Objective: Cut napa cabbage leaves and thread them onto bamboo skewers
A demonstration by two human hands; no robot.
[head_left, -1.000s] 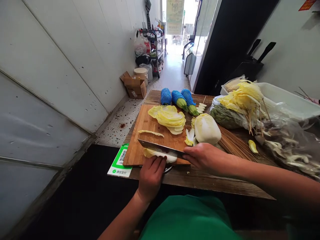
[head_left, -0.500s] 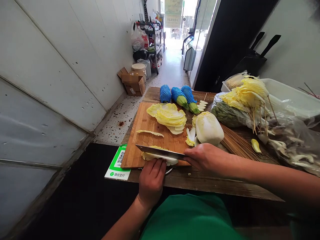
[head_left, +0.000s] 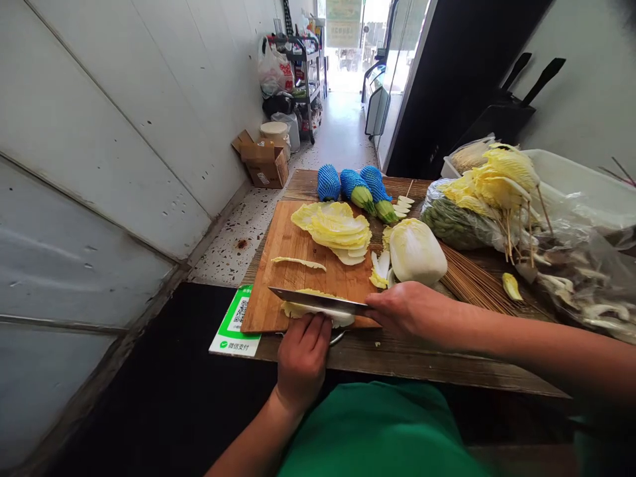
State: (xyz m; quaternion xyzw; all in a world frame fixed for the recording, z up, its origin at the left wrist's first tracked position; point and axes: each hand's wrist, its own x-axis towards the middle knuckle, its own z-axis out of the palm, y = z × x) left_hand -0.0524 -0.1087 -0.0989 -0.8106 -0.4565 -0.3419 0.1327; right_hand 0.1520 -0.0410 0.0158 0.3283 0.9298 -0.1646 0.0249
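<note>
My right hand [head_left: 405,306] is closed round the handle of a kitchen knife [head_left: 318,301], its long blade lying across a napa cabbage leaf [head_left: 342,319] near the front edge of the wooden cutting board [head_left: 263,298]. With curled fingers, my left hand [head_left: 304,354] holds that leaf down just on the near side of the blade. A thin cut strip of cabbage [head_left: 298,264] lies farther up the board, and behind it is a stack of pale yellow cabbage leaves [head_left: 335,228]. Beside the board, near my right hand, sits a cabbage head [head_left: 416,253].
Zucchini in blue foam nets [head_left: 356,189] lie behind the board. To the right are wooden skewers [head_left: 472,281], skewered cabbage leaves [head_left: 501,179], a bag of mushrooms [head_left: 591,285] and a white bin [head_left: 581,185]. A green payment card [head_left: 233,331] sits at the left corner.
The view has shifted slightly. Both hands, the knife and the cabbage leaf keep nearly the same places on the board.
</note>
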